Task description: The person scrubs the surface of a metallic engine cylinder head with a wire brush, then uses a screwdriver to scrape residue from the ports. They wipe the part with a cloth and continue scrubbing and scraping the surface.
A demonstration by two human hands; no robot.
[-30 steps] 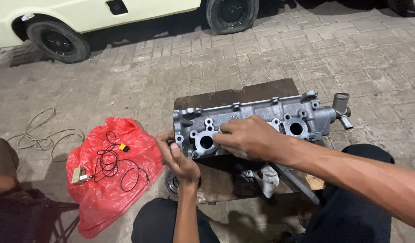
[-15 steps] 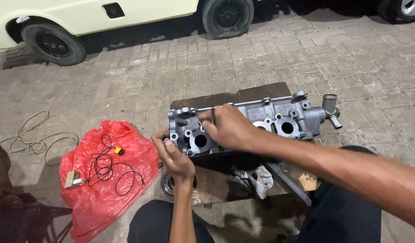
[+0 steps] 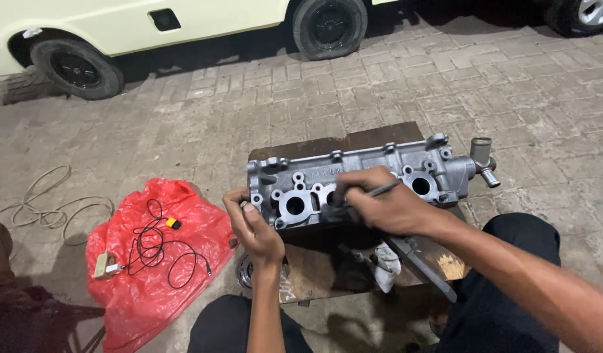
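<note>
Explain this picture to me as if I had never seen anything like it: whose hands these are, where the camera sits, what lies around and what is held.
The camera is worn on a person's head and looks down, so both bare hands belong to that person. In front of the knees, a grey cast-metal engine part with round ports lies on a brown wooden board, which rests on grey paving bricks. The left hand grips the part's near left corner. The right hand rests over the middle of the part and holds a thin dark metal tool. To the left lies a red plastic bag with a black cable on it, and beyond it a pale coiled cord. A cream car stands behind.
</note>
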